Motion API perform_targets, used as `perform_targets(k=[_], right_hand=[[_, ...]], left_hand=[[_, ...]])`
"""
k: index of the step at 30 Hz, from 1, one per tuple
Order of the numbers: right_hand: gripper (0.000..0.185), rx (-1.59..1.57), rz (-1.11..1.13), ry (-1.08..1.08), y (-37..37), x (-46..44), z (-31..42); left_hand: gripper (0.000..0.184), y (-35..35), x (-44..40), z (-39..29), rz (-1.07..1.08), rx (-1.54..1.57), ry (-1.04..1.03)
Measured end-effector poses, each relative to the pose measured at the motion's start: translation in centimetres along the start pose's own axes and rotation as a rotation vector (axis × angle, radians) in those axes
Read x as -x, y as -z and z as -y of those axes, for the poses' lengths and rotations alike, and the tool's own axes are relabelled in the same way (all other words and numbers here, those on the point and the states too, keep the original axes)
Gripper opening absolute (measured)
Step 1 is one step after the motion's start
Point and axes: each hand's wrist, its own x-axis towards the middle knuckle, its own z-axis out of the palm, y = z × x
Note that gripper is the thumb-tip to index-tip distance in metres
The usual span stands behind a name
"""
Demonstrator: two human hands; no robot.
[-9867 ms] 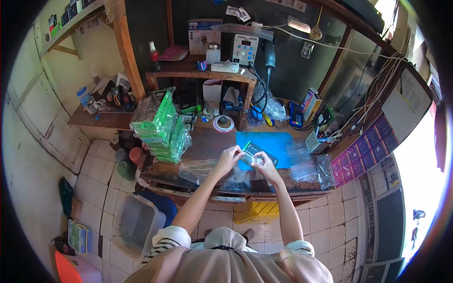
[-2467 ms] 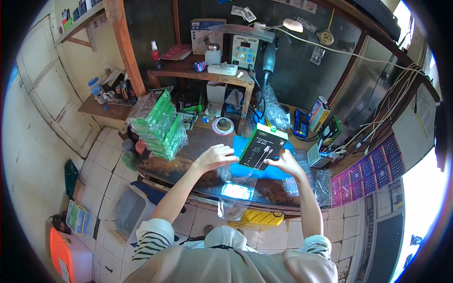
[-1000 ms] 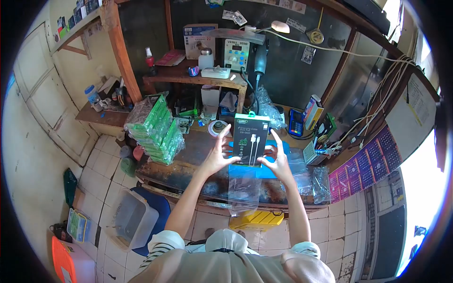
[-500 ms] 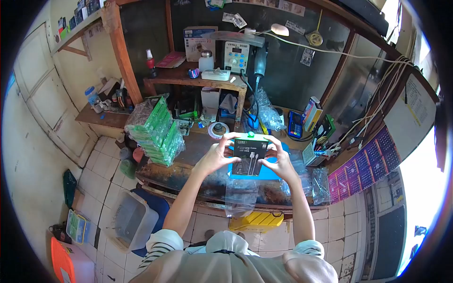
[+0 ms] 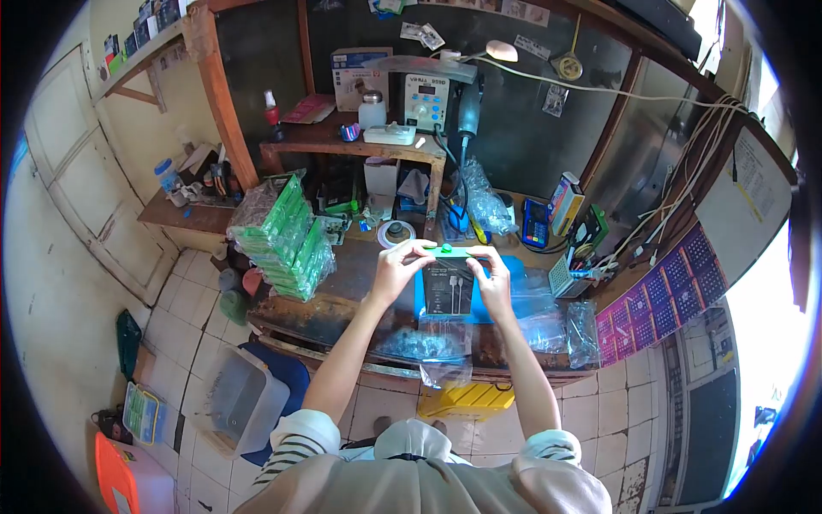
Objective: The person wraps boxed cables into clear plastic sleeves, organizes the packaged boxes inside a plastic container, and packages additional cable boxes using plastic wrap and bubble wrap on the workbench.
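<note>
A black charging cable box (image 5: 449,295) with a green top edge is held up over the workbench, its printed front with a picture of a cable turned toward me. My left hand (image 5: 399,269) pinches its top left corner between thumb and fingers. At the top right corner, my right hand (image 5: 492,283) grips the same box, thumb in front. A blue mat (image 5: 482,313) lies behind and beneath the box. Below it, a clear plastic bag (image 5: 447,370) hangs over the bench's front edge.
Plastic-wrapped green boxes (image 5: 278,236) are stacked at the left of the bench (image 5: 355,287). More clear plastic packets (image 5: 582,334) lie at the right, near a pen basket (image 5: 565,278). Behind stands a soldering station (image 5: 425,103). A yellow case (image 5: 467,401) sits on the floor below.
Both hands have moved from the box's sides up to its top corners. The box has tilted slightly, and its green top edge shows more.
</note>
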Motion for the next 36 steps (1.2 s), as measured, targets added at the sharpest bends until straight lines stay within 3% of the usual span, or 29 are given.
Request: perform_targets(k=[2,5,11,14,18,20,22,23,25,26,27,28,30,31,32,34,35,36], right_hand=[[0.013,-0.113,-0.1,-0.107,-0.8,0.2,-0.8],[0.009,-0.156,-0.119,-0.102,-1.4,0.4,-1.7],[0.006,-0.191,-0.09,-0.106,-1.0,0.1,-1.1],[0.006,-0.079,-0.034,-0.17,-0.1,-0.3,0.1],[0.007,0.001,-0.04,-0.131,0.3,-0.9,1.3],[0.018,-0.01,-0.005,-0.146,0.4,-1.0,0.9],[0.039,-0.049,0.016,-0.055,0.1,-0.9,0.9],[0.056,-0.085,0.043,-0.141,0.2,-0.3,1.2],[0.048,-0.104,0.08,-0.167,-0.4,0.8,-2.5],[0.043,-0.134,0.111,-0.207,-0.5,1.1,-3.4],[0.026,-0.178,0.11,-0.287,-0.7,1.1,-3.4],[0.026,-0.177,0.108,-0.285,-0.7,1.1,-3.4],[0.015,-0.153,0.006,-0.289,-0.9,1.2,-2.9],[0.014,-0.169,-0.002,-0.258,-1.1,1.1,-3.0],[0.014,-0.168,-0.003,-0.259,-1.1,1.2,-3.0],[0.013,-0.136,0.011,-0.277,-1.1,1.0,-1.5],[0.012,-0.125,0.0,-0.302,-0.9,1.0,-0.5],[0.012,-0.124,0.001,-0.302,-0.7,0.8,0.2]], left_hand=[[0.01,-0.3,0.0,0.0,-0.016,-0.051,-0.067],[0.007,-0.4,0.4,0.6,-0.061,-0.277,-0.079],[0.008,0.3,0.1,0.4,-0.019,-0.37,-0.187],[0.009,0.3,-0.1,0.0,-0.021,-0.102,-0.013],[0.012,0.3,-0.7,-0.8,-0.025,-0.079,-0.002],[0.011,0.2,-0.7,-0.9,-0.039,-0.076,0.017],[0.011,0.3,-0.7,-0.6,-0.055,-0.072,0.032],[0.012,0.3,-0.7,-0.2,-0.062,-0.07,0.026],[0.014,0.4,-0.4,0.5,-0.064,-0.067,0.018],[0.022,0.4,-0.4,0.7,-0.071,0.03,0.068],[0.032,0.3,-0.3,1.0,-0.077,0.126,0.119],[0.032,0.1,-0.1,1.3,-0.075,0.126,0.117],[0.06,-0.3,0.8,2.1,-0.177,0.112,0.019],[0.077,0.1,1.5,3.9,-0.053,0.216,0.201],[0.06,-0.2,2.6,5.6,-0.027,0.336,0.276],[0.035,-0.5,3.0,4.5,0.036,0.241,0.36],[0.013,-0.6,2.9,4.1,-0.019,0.044,0.269],[0.013,-0.7,2.4,3.0,-0.02,0.045,0.269]])
